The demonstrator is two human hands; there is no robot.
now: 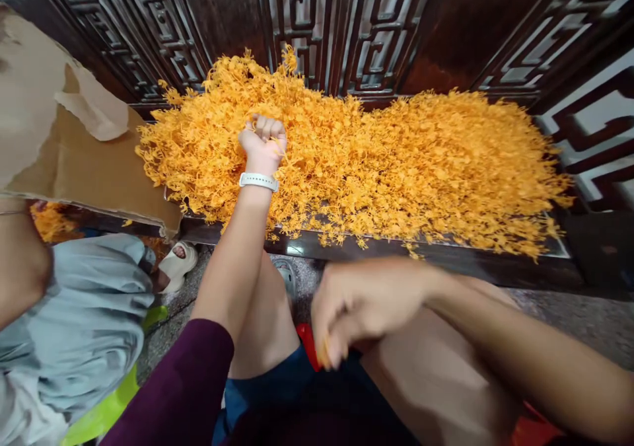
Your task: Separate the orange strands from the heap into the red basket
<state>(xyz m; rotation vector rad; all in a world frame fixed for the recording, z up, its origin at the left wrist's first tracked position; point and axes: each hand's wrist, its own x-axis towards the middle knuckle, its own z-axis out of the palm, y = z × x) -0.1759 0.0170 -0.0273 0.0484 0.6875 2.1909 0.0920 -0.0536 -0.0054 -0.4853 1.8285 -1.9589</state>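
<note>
A big heap of orange plastic flower pieces point(446, 162) with thin, spidery petals spreads along a dark wooden bench point(337, 251). Over the heap's left half is my left hand point(265, 139), wearing a pale watch band; its fingers are curled closed, with bits of orange flower showing at the palm and thumb. My right hand point(359, 307) hangs over my lap, smeared by motion. Its thumb and fingers are pinched on a small orange piece that looks like one of the flowers. Just behind those fingertips lies something red point(310, 347), partly hidden.
A torn cardboard box point(94, 162) stands at the bench's left end. Beside me at the left sits another person in grey-blue clothing point(94, 294), near a bright green plastic item point(109, 406). Carved dark wooden panels point(222, 10) rise behind the heap.
</note>
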